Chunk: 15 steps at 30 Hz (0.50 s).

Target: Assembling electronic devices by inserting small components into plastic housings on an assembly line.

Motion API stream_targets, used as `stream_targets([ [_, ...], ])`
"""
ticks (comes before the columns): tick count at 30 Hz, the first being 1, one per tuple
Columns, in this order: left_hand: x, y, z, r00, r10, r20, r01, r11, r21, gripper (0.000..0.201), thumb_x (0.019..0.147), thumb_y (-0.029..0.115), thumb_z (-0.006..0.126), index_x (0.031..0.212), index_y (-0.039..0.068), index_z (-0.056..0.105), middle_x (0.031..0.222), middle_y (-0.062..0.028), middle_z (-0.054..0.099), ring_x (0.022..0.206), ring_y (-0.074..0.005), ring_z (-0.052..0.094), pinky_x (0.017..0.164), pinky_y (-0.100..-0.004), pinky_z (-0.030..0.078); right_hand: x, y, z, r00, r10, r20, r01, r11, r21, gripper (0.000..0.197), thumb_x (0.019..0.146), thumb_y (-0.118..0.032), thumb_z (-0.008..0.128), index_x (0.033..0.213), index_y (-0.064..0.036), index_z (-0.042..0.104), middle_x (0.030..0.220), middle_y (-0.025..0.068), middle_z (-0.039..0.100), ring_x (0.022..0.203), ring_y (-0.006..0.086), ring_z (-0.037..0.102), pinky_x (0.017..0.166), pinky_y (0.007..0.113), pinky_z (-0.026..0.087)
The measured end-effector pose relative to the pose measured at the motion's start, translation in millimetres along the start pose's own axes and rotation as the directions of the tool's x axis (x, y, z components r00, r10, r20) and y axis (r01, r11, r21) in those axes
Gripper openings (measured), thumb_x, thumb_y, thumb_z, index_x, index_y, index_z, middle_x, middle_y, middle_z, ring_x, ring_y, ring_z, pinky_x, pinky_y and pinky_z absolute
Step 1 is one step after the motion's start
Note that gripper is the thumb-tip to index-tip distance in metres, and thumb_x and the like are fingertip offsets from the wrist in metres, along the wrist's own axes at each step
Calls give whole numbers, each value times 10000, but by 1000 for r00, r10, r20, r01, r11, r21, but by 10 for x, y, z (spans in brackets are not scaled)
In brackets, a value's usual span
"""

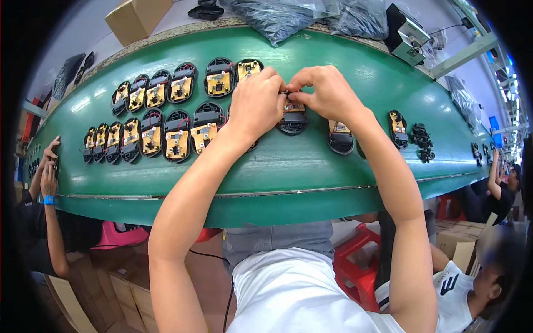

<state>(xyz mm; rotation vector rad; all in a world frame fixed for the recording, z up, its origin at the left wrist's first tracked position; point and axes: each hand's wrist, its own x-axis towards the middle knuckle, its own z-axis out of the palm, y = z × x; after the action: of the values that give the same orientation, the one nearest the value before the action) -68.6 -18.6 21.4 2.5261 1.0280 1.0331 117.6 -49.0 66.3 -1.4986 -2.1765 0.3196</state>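
Observation:
My left hand (pixel 256 102) and my right hand (pixel 328 91) meet over one black oval shell (pixel 292 123) with a circuit board in it, which looks like an opened computer mouse. Fingers and thumbs of both are closed in a pinch at the shell's far end. A small dark piece shows between the fingertips, too hidden to name. Just right of it lies another open shell (pixel 340 139), partly behind my right wrist. Left of my hands, shells with tan boards stand in two rows, among them one far shell (pixel 220 77) and one near shell (pixel 177 136). My left forearm covers some of them.
A single shell (pixel 397 129) and a pile of small black parts (pixel 423 141) lie to the right on the green table (pixel 311 172). Plastic bags (pixel 272 19), a cardboard box (pixel 136 19) and a device (pixel 408 39) line the far edge. Co-workers' hands (pixel 50 161) reach in at left.

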Motion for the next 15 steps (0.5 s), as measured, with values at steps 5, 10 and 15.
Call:
stream_targets([
  [5,14,-13,39,996,-62,57,65,996,-55,91,773,68,767,824,8,723,933,-129,655,898,-349,656,794,-442,515,-5,83,60,970,225,95,-244,907,342,225,778,-75,821,971,28,768,847,139,772,766,184,742,727,311,582],
  [10,67,54,76,994,103,21,-102,994,-34,124,831,52,720,943,4,697,936,-137,652,912,-359,651,818,-440,513,-175,175,-68,996,-81,-38,82,996,20,217,841,-164,785,1021,-42,788,1035,149,762,964,309,722,869,389,571],
  [15,-137,25,-93,991,131,-7,-131,991,-6,190,874,63,678,1053,0,690,1070,-167,681,1035,-376,638,924,-462,493,-321,631,-406,946,-79,-314,74,997,-28,251,887,-258,739,1038,-61,774,1213,188,699,1123,356,658,935,426,534],
])
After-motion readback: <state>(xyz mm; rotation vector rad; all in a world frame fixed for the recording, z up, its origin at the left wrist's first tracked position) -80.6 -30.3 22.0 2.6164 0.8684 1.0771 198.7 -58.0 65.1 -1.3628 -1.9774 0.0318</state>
